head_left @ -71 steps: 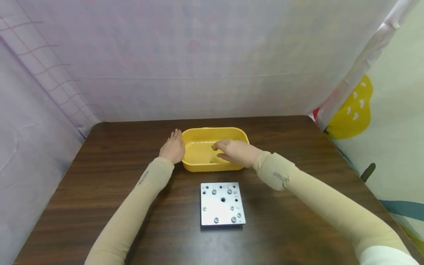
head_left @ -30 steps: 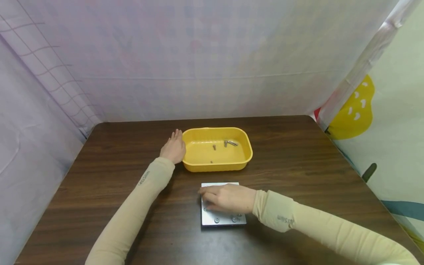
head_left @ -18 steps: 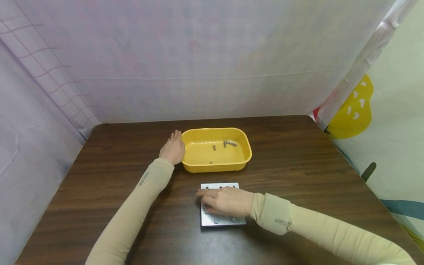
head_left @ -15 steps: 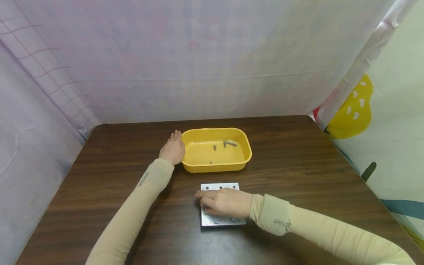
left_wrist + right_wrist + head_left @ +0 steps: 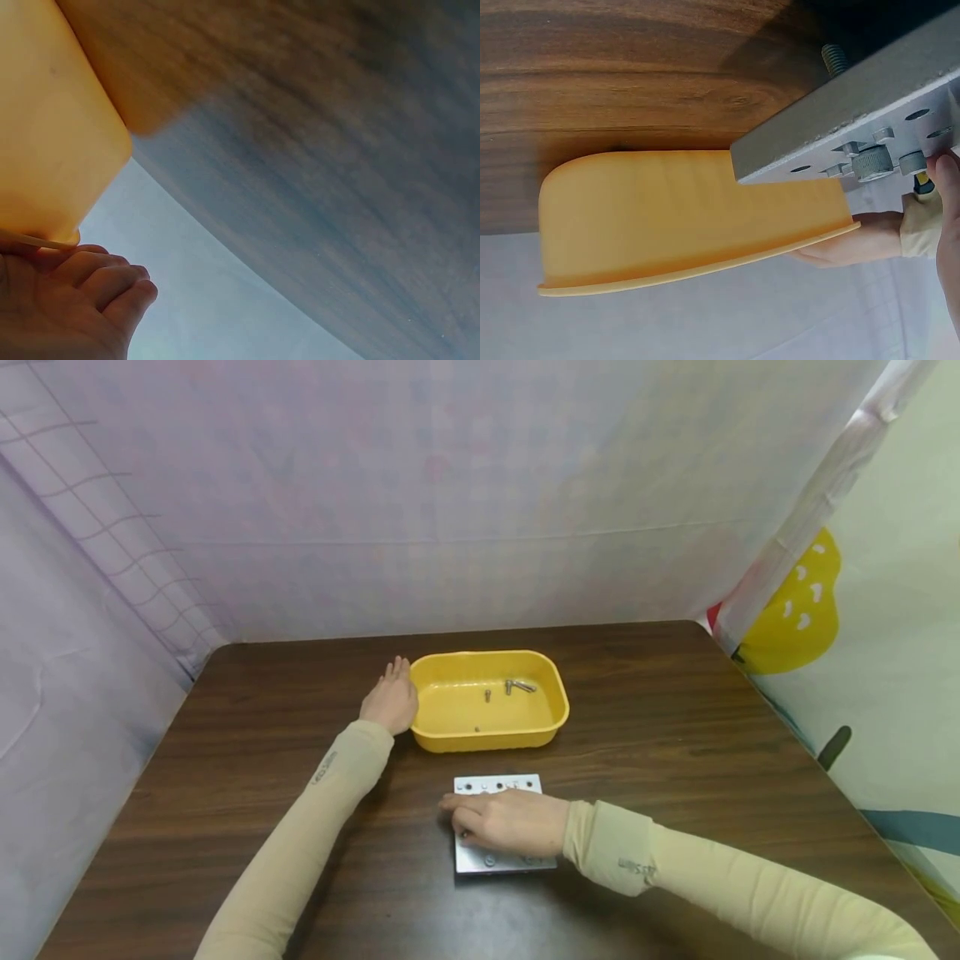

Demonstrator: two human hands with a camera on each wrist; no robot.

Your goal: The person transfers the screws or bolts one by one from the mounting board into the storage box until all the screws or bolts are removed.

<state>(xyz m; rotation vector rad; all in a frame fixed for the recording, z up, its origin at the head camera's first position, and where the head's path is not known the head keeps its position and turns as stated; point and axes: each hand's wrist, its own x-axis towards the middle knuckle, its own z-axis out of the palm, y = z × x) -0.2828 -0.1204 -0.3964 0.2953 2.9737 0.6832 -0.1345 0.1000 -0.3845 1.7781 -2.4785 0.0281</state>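
My left hand [image 5: 389,700] rests against the left side of the yellow plastic tray [image 5: 487,742], fingers straight and pointing away. In the left wrist view its fingers [image 5: 112,285] lie beside the tray's rim. My right hand [image 5: 510,820] is over the silver metal plate [image 5: 471,858], fingers curled near its upper left part. They pinch a small screw, hidden in the head view. In the right wrist view a fingertip [image 5: 946,176] meets a screw head [image 5: 913,163] at the plate's face. A larger screw head [image 5: 874,163] stands beside it, and a threaded end [image 5: 834,60] sticks out underneath.
Several loose screws lie in the tray, among them a small upright-looking screw [image 5: 487,696] and a longer screw [image 5: 523,686]. The dark wooden table [image 5: 300,860] bears plate and tray. A pale cloth curtain [image 5: 465,527] hangs behind its far edge.
My right hand has left the tray with a small screw and come down to the metal plate. Lately it has shifted only slightly there. My left hand has stayed at the tray.
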